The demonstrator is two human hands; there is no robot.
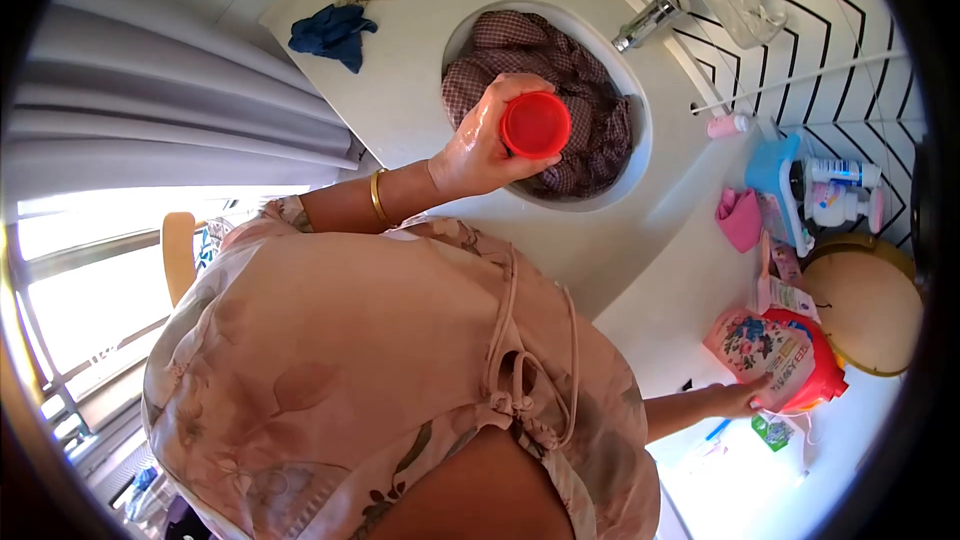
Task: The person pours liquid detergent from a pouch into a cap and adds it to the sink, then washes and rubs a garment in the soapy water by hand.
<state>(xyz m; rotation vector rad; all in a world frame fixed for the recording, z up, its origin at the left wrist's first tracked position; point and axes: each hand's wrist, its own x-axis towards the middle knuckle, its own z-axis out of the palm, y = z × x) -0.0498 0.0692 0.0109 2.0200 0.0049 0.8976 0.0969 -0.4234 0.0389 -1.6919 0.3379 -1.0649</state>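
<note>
My left hand (482, 145), wet and with a gold bangle at the wrist, is closed around a red cap (536, 125) whose round face points up. Below it, a checked brown cloth (590, 70) lies bunched in the round white basin (645, 130). Far to the right, my right hand (738, 398) touches the lower side of a red and pink detergent bottle (775, 355) on the counter. Its fingertips are partly hidden by the bottle, so its grip is unclear.
A faucet (650, 22) stands at the basin's upper right. A blue cloth (335, 35) lies on the counter at the upper left. Beside the bottle are a round gold-rimmed container (865, 305), a pink cloth (739, 219) and a blue holder (778, 185) with bottles.
</note>
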